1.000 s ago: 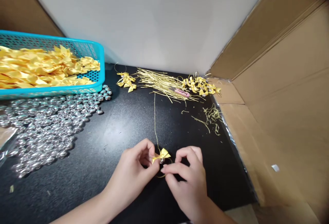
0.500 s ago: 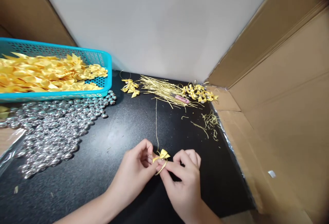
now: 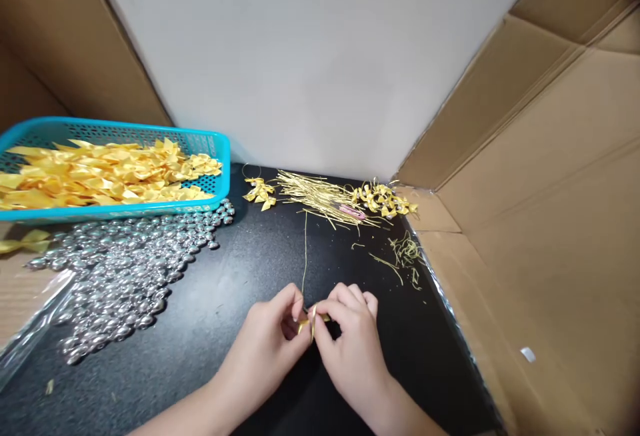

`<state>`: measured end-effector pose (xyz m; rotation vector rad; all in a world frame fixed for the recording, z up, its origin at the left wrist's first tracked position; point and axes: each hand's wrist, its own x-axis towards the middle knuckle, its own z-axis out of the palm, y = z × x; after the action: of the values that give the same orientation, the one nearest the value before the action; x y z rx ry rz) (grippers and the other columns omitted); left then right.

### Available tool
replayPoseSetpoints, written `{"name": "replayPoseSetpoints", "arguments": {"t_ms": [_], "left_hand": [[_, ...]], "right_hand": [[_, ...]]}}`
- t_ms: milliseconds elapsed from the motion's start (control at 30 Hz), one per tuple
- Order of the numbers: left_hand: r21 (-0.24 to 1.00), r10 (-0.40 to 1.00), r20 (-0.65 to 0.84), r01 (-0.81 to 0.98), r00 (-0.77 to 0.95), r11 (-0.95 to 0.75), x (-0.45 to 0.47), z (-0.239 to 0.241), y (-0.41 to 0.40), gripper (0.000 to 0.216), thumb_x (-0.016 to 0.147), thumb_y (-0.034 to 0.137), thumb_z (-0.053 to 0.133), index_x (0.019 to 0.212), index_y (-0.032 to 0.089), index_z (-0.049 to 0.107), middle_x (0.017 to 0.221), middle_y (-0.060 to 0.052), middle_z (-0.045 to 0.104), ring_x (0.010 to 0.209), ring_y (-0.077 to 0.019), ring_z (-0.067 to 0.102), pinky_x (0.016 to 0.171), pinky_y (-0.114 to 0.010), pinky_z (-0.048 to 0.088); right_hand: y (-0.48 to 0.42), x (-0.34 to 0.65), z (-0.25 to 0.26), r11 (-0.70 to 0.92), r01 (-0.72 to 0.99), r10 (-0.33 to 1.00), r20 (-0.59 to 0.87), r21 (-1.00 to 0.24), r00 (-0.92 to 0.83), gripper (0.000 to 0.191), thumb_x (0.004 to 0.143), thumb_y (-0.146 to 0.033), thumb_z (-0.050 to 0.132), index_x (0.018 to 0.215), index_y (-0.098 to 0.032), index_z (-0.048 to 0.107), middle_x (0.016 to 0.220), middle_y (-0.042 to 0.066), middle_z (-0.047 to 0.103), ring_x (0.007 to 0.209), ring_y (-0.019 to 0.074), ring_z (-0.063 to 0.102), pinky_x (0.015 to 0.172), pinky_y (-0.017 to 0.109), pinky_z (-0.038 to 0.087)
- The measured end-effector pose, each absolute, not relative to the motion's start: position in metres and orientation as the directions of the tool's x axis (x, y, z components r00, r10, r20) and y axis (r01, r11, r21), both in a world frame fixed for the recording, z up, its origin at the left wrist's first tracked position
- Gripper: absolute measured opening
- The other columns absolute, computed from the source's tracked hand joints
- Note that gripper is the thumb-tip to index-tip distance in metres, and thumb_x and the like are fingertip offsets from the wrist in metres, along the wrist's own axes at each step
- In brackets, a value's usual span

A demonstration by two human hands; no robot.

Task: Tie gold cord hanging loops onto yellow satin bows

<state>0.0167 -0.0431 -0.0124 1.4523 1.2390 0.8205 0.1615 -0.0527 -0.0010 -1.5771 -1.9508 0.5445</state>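
Bow of yellow ribbon (image 3: 303, 324), mostly covered by my fingertips, above the desk (image 3: 215, 329) toward its near edge. My left hand (image 3: 275, 336) pinches it between thumb and fingers. My right hand (image 3: 350, 339) meets it from the other side, finger and thumb at a loop of gold cord (image 3: 313, 326); I cannot tell whether they are closed on it. A thin strand (image 3: 305, 249) runs from my fingers toward the back edge, where cut gold cords (image 3: 315, 196) lie under a pink object (image 3: 352, 211). Beaded bows (image 3: 383, 199) crowd the back right corner, with trimmings (image 3: 407, 249) along the right edge. A smaller cluster of bows (image 3: 260, 193) separates the cords from a turquoise basket (image 3: 125, 211) of ribbon bows (image 3: 110, 173). Silver beads (image 3: 135, 263) spread before the basket, occupying the desk's left side. White board (image 3: 325, 56) closes off the back edge; cardboard (image 3: 540, 209) bounds the right.
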Motion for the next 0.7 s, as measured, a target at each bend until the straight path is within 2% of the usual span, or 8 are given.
{"name": "replayPoseSetpoints", "arguments": {"t_ms": [133, 267, 367, 433, 633, 700], "left_hand": [[0.983, 0.950, -0.185, 0.050, 0.250, 0.178, 0.013, -0.006, -0.022, 0.030, 0.068, 0.019, 0.063, 0.068, 0.023, 0.033, 0.055, 0.007, 0.055, 0.051, -0.0098, 0.048, 0.050, -0.019, 0.035], [0.951, 0.932, -0.281, -0.061, 0.229, 0.302, 0.008, 0.002, 0.003, 0.037, 0.060, 0.019, 0.067, 0.065, 0.023, 0.030, 0.050, 0.008, 0.054, 0.046, -0.0085, 0.050, 0.048, -0.019, 0.039], [0.927, 0.926, -0.354, -0.078, 0.131, 0.366, 0.000, 0.004, 0.022, 0.041, 0.056, 0.020, 0.071, 0.066, 0.022, 0.032, 0.049, 0.010, 0.050, 0.047, -0.0090, 0.054, 0.050, -0.019, 0.043], [0.915, 0.918, -0.384, -0.088, 0.101, 0.393, -0.005, 0.004, 0.033, 0.043, 0.055, 0.021, 0.074, 0.066, 0.022, 0.032, 0.050, 0.009, 0.053, 0.049, -0.0095, 0.057, 0.051, -0.020, 0.045], [0.907, 0.916, -0.392, -0.131, 0.090, 0.401, -0.008, 0.003, 0.055, 0.048, 0.053, 0.021, 0.076, 0.066, 0.023, 0.030, 0.053, 0.004, 0.061, 0.050, -0.0092, 0.058, 0.052, -0.018, 0.044], [0.908, 0.917, -0.388, -0.134, 0.093, 0.397, -0.005, 0.002, 0.059, 0.048, 0.053, 0.021, 0.076, 0.067, 0.023, 0.030, 0.054, 0.003, 0.062, 0.050, -0.0090, 0.058, 0.052, -0.019, 0.044]], "right_hand": [[-0.046, 0.162, 0.001, 0.226, 0.519, 0.974, 0.183, -0.824, -0.133, 0.014, 0.085, -0.013, 0.053, 0.072, -0.019, 0.056, 0.077, 0.000, 0.054, 0.077, 0.0165, 0.050, 0.074, 0.032, 0.036], [-0.040, 0.176, 0.011, 0.167, 0.191, 0.950, 0.106, -0.967, -0.292, 0.025, 0.091, -0.032, 0.047, 0.069, -0.020, 0.051, 0.079, 0.001, 0.050, 0.079, 0.0173, 0.050, 0.073, 0.029, 0.042], [-0.040, 0.196, 0.018, 0.153, 0.064, 0.931, 0.122, -0.986, -0.345, 0.035, 0.089, -0.045, 0.050, 0.066, -0.019, 0.054, 0.084, 0.004, 0.050, 0.083, 0.0190, 0.051, 0.077, 0.032, 0.044], [-0.041, 0.211, 0.019, 0.149, -0.004, 0.937, 0.142, -0.989, -0.319, 0.034, 0.088, -0.047, 0.053, 0.068, -0.020, 0.059, 0.091, 0.006, 0.052, 0.087, 0.0200, 0.052, 0.081, 0.034, 0.045], [-0.032, 0.241, 0.014, 0.173, -0.220, 0.983, 0.182, -0.960, -0.019, 0.022, 0.084, -0.041, 0.061, 0.072, -0.023, 0.066, 0.086, 0.006, 0.057, 0.093, 0.0215, 0.057, 0.089, 0.038, 0.047], [-0.027, 0.246, 0.015, 0.188, -0.277, 0.982, 0.180, -0.942, 0.055, 0.021, 0.083, -0.042, 0.063, 0.074, -0.024, 0.068, 0.081, 0.005, 0.058, 0.089, 0.0208, 0.057, 0.087, 0.038, 0.048]]}}
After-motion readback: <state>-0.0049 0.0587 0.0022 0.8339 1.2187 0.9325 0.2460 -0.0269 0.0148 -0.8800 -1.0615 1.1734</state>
